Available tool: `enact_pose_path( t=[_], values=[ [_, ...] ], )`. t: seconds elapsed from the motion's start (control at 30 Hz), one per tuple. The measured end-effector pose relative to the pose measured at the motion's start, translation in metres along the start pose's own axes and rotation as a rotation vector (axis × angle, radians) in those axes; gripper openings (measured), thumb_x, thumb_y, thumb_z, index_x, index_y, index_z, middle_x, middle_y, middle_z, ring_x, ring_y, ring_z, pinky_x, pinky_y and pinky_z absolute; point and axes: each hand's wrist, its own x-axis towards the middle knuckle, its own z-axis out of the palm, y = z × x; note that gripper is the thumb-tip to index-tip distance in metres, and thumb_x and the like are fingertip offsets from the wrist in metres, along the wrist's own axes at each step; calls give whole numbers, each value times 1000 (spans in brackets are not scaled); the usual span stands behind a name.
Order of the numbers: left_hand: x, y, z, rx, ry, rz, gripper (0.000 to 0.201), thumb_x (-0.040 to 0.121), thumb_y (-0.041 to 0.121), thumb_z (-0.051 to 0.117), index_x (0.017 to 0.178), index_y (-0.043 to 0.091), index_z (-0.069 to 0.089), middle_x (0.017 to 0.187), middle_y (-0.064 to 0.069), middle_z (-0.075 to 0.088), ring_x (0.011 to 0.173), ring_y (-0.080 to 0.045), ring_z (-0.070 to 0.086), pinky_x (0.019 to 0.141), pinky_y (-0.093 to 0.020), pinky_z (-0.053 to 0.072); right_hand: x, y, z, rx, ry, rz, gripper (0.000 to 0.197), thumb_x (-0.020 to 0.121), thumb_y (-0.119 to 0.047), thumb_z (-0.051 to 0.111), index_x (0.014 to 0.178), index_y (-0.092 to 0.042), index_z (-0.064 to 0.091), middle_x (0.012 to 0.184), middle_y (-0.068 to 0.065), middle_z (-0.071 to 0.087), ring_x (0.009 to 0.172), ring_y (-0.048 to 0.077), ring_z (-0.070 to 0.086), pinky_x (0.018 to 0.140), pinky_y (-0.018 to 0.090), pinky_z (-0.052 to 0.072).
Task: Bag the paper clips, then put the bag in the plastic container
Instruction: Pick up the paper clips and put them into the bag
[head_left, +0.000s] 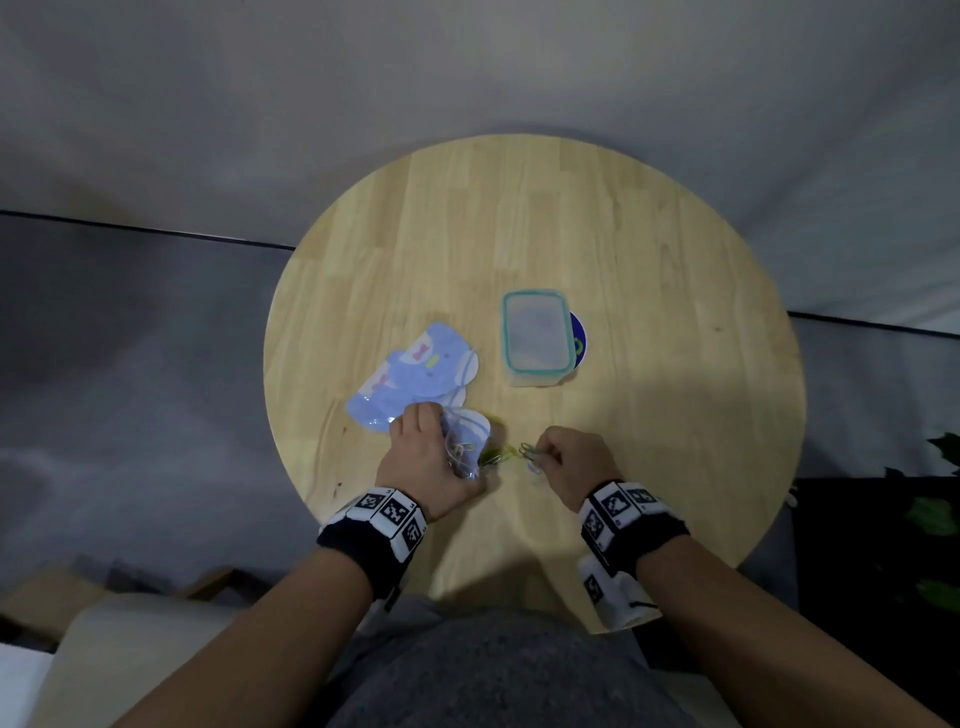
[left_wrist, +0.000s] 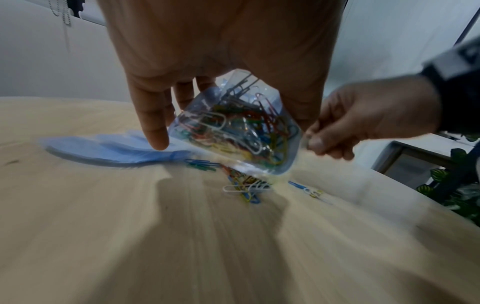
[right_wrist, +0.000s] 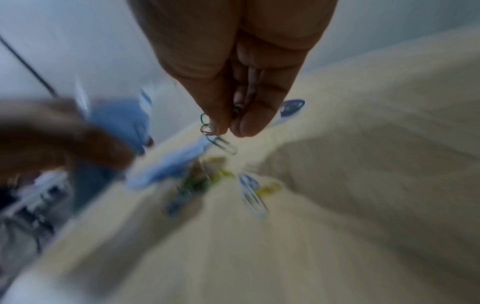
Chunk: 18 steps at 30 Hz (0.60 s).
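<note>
My left hand (head_left: 426, 457) holds a small clear-fronted blue bag (left_wrist: 233, 131) tilted above the table, with several coloured paper clips inside it. Just to its right, my right hand (head_left: 566, 460) pinches a few paper clips (right_wrist: 215, 133) between thumb and fingers. Under and between the hands, a loose heap of paper clips (left_wrist: 246, 187) lies on the wooden table (head_left: 649, 415). The plastic container (head_left: 535, 338), clear with a teal-rimmed lid on, stands beyond the hands at mid-table.
A stack of flat blue printed bags (head_left: 415, 379) lies left of the container, behind my left hand. A dark blue round disc (head_left: 579, 340) peeks from under the container's right side. Green plant leaves (head_left: 935, 509) stand off the table's right edge.
</note>
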Motion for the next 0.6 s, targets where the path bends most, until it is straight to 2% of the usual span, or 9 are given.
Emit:
enact_pose_path(
  t=[0.07,0.13,0.2,0.27,0.37,0.43,0.53,0.6],
  values=[
    [1,5,3,-11,-11,16,65,57,40,71,103,5,41,102,-7,39,94,-24,36,82,-33,36,-3,-10,-12,155,99,59,6,75,-15,69,72,-10,66,69,7,68,70,25,64,69,32,51],
    [4,11,7,-19,-12,37,66,56,39,70,104,4,42,102,-8,41,94,-26,38,82,-33,36,-3,-26,-23,304,145,89,8,68,-17,74,65,-17,67,59,-2,62,63,21,61,69,37,55],
    [7,17,10,-25,-7,65,70,54,41,69,106,3,42,103,-9,42,96,-29,40,83,-33,35,-3,-42,-29,341,147,71,8,65,-16,76,64,-16,68,57,0,62,61,20,60,69,39,56],
    [9,25,11,-50,5,81,73,54,43,71,108,2,41,104,-10,42,97,-27,38,83,-32,34,-5,-56,-33,298,166,35,8,66,-14,77,69,-10,71,64,7,68,64,20,62,69,33,53],
    [12,34,9,-82,79,115,70,54,45,68,103,2,43,99,-10,42,94,-26,39,80,-30,33,-7,-66,-38,245,169,42,9,68,-14,76,73,-7,72,70,8,72,67,20,63,68,27,50],
    [13,37,9,-92,106,137,66,54,41,68,101,2,43,97,-10,42,92,-27,41,78,-31,34,-9,-70,-43,153,144,40,9,70,-15,72,76,-9,72,75,8,73,74,22,65,70,28,52],
    [12,38,11,-126,113,145,65,54,37,74,100,5,42,97,-6,39,92,-26,40,75,-29,33,-13,-79,-48,-10,71,11,17,76,-23,65,90,-15,70,88,6,73,87,25,64,78,35,54],
    [11,40,12,-168,99,139,66,54,41,71,101,6,40,97,-2,35,92,-22,37,74,-28,34,-15,-83,-47,-145,35,-54,20,79,-28,60,93,-14,67,90,8,71,88,28,62,77,36,53]
  ],
)
